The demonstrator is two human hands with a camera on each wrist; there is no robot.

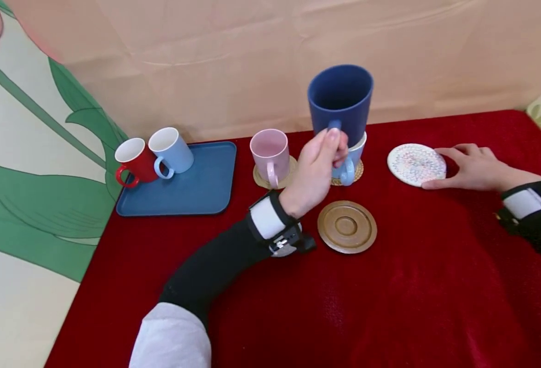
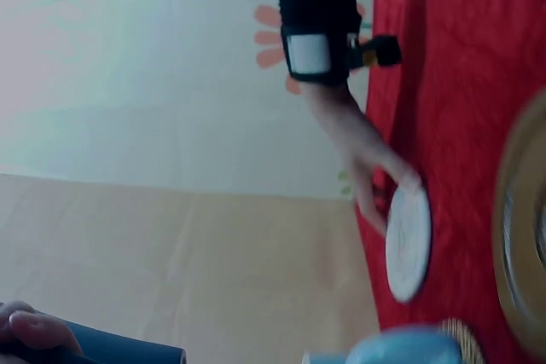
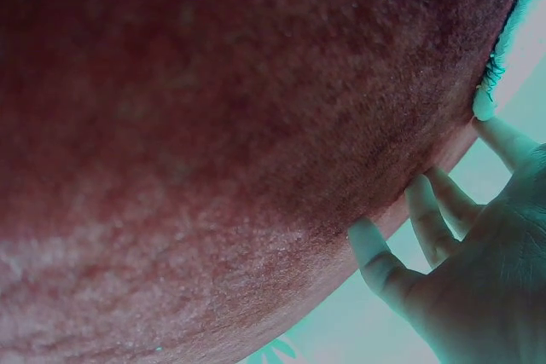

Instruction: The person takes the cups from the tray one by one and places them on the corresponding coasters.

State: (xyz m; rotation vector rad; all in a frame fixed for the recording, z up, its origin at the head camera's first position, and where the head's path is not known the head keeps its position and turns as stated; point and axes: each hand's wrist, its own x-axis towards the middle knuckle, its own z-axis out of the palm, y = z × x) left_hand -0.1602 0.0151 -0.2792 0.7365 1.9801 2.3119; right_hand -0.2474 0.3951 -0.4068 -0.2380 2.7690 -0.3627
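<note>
My left hand (image 1: pixel 314 166) grips a dark blue mug (image 1: pixel 341 112) by its handle, holding it up in the air. Behind and below that mug stands a light blue mug (image 1: pixel 356 155), partly hidden, on a woven coaster (image 1: pixel 359 173). At the right, thumb and index finger of my right hand (image 1: pixel 475 167) pinch the rim of a round white patterned coaster (image 1: pixel 413 163) at table height. The right wrist view shows the other fingers (image 3: pixel 371 249) spread against the red cloth. A round brown wooden coaster (image 1: pixel 346 240) lies in front of the light blue mug.
A blue tray (image 1: pixel 206 189) at the left carries a red mug (image 1: pixel 142 166) and another light blue mug (image 1: pixel 178 156). Between tray and left hand, a pink mug (image 1: pixel 270 148) stands on a tan coaster (image 1: pixel 260 179). Something round and grey (image 1: pixel 283 251) is mostly hidden under my left wrist.
</note>
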